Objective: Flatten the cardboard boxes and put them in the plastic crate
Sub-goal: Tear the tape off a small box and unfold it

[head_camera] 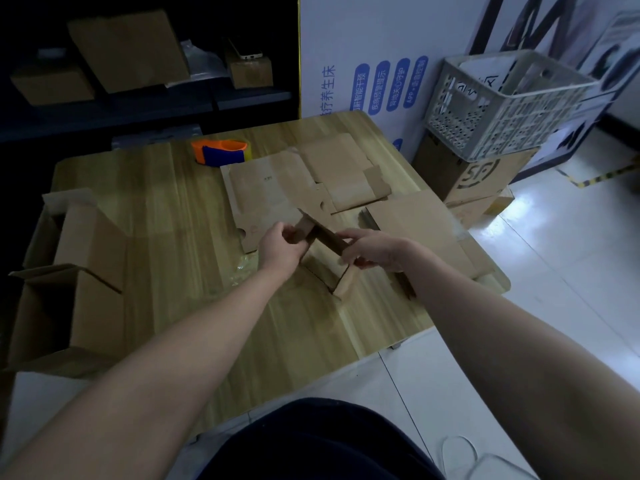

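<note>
Now both hands are working just above the tabletop [156, 209]. The left hand [280, 249] is gripping one side of a half-collapsed cardboard box [327, 237] with curled fingers [290, 233], and the right hand [372, 247] is pinching its opposite flap. Flattened cardboard sheets [270, 192] are lying just beyond. The plastic crate [502, 102] is sitting well apart on a brown carton [485, 174] at the right.

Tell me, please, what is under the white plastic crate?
A brown printed cardboard box carries the crate. Another carton lies beneath that box, whose top is hidden.
</note>
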Demonstrator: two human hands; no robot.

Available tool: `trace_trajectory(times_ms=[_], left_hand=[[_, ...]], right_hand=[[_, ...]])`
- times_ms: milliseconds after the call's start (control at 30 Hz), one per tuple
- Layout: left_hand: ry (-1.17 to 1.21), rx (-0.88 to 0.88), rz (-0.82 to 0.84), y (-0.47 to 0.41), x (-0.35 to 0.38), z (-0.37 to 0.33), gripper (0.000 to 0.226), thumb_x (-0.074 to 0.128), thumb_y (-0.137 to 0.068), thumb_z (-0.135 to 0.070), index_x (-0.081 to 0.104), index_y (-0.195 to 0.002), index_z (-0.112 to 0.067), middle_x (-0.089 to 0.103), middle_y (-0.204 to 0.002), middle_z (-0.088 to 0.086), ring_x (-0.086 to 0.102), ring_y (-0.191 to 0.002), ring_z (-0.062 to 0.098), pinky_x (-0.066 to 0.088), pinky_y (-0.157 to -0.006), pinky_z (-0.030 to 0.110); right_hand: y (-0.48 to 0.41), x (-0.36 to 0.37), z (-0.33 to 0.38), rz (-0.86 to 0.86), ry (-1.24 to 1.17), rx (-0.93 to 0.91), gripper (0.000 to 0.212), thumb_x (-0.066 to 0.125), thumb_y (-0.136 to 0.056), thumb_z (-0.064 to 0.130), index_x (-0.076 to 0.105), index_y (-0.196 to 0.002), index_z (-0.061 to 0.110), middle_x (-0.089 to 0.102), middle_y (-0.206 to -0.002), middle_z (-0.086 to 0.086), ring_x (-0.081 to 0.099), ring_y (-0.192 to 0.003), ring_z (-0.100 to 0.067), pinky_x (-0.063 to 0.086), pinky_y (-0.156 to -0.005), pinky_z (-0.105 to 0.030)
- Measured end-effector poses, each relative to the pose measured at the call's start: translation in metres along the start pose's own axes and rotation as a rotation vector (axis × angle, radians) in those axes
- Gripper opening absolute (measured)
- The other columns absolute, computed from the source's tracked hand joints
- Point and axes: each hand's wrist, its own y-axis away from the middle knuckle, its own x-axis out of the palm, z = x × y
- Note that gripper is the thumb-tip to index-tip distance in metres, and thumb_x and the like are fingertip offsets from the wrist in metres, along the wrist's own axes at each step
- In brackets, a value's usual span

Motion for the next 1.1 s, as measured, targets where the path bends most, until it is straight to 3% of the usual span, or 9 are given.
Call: trace_trajectory(times_ms=[100,200,400,467,567,733,900,1000,1100], left_hand=[[0.153,0.008,-0.067,0.002,0.0,-0.001,0.002,0.056,-0.09,-0.011,0.059,-0.089,-0.011,0.06,-0.091,0.005,0.056,-0.085,0.019,0.045,-0.072,0.027],[0.37,-0.057,-0.036,0.005,0.0,-0.002,0.011,0.054,-0.093,-0.011,0.06,-0.087,-0.005,0.06,-0.086,0.008,0.055,-0.084,0.021,0.045,-0.076,0.033],[0.693,-0.249,0.064,0.008,-0.001,-0.008,0.016,0.052,-0.095,-0.024,0.059,-0.088,-0.01,0.063,-0.083,0.007,0.058,-0.078,0.022,0.046,-0.066,0.031],[0.695,-0.295,0.206,0.007,-0.001,-0.007,0.033,0.049,-0.095,-0.041,0.063,-0.097,-0.01,0.067,-0.09,0.008,0.062,-0.084,0.023,0.047,-0.066,0.03],[0.765,-0.361,0.5,0.008,0.002,-0.008,0.063,0.04,-0.088,-0.061,0.06,-0.121,-0.011,0.068,-0.111,0.013,0.065,-0.102,0.028,0.053,-0.083,0.041],[0.488,-0.437,0.228,0.008,0.025,0.004,0.032,0.072,-0.081,-0.01,0.055,-0.107,-0.003,0.063,-0.116,0.015,0.064,-0.092,0.025,0.053,-0.078,0.036],[0.409,-0.535,0.174,0.006,0.052,0.012,0.042,0.067,-0.086,-0.014,0.048,-0.121,0.001,0.058,-0.124,0.017,0.057,-0.111,0.031,0.047,-0.097,0.047],[0.311,-0.543,0.286,0.004,0.069,0.018,0.047,0.061,-0.088,-0.005,0.039,-0.129,0.005,0.049,-0.134,0.019,0.048,-0.122,0.031,0.038,-0.105,0.041],[-0.17,-0.427,0.305,0.007,0.077,0.025,0.064,0.07,-0.082,-0.02,0.037,-0.132,0.002,0.042,-0.138,0.019,0.042,-0.127,0.031,0.038,-0.101,0.034]], right_hand=[[0.002,-0.008,-0.004,-0.018,-0.051,0.027,0.053,0.054,-0.086,0.055,0.051,-0.128,0.024,0.047,-0.133,-0.007,0.044,-0.117,-0.025,0.038,-0.101,-0.043],[-0.003,-0.013,-0.011,-0.094,-0.147,0.066,0.062,0.043,-0.083,0.071,0.056,-0.119,0.023,0.046,-0.134,-0.006,0.04,-0.122,-0.029,0.031,-0.107,-0.054],[-0.006,-0.018,-0.027,-0.085,-0.252,0.199,0.097,0.078,-0.058,0.057,0.034,-0.138,0.024,0.051,-0.104,0.001,0.053,-0.096,-0.022,0.048,-0.084,-0.041],[-0.012,-0.018,-0.034,-0.173,-0.267,0.207,0.086,0.082,-0.061,0.047,0.043,-0.129,0.012,0.054,-0.103,-0.001,0.055,-0.096,-0.023,0.05,-0.089,-0.043],[-0.022,-0.016,-0.039,-0.419,-0.309,0.203,0.072,0.084,-0.068,0.035,0.051,-0.124,0.003,0.061,-0.107,-0.008,0.058,-0.1,-0.028,0.05,-0.092,-0.047],[-0.029,-0.013,-0.047,-0.559,-0.126,0.1,0.066,0.074,-0.08,0.016,0.044,-0.138,0.008,0.055,-0.129,-0.013,0.055,-0.114,-0.029,0.048,-0.093,-0.037],[-0.044,0.001,-0.055,-0.41,0.178,0.11,0.074,0.071,-0.082,0.023,0.034,-0.145,0.017,0.037,-0.145,-0.012,0.041,-0.129,-0.033,0.037,-0.106,-0.047],[-0.052,0.004,-0.07,-0.328,0.319,0.079,0.076,0.071,-0.083,0.023,0.031,-0.147,0.014,0.034,-0.148,-0.012,0.037,-0.133,-0.032,0.036,-0.106,-0.04],[-0.059,0.006,-0.086,-0.216,0.461,0.07,0.08,0.073,-0.081,0.021,0.03,-0.146,0.007,0.035,-0.148,-0.014,0.038,-0.132,-0.03,0.037,-0.105,-0.036]])
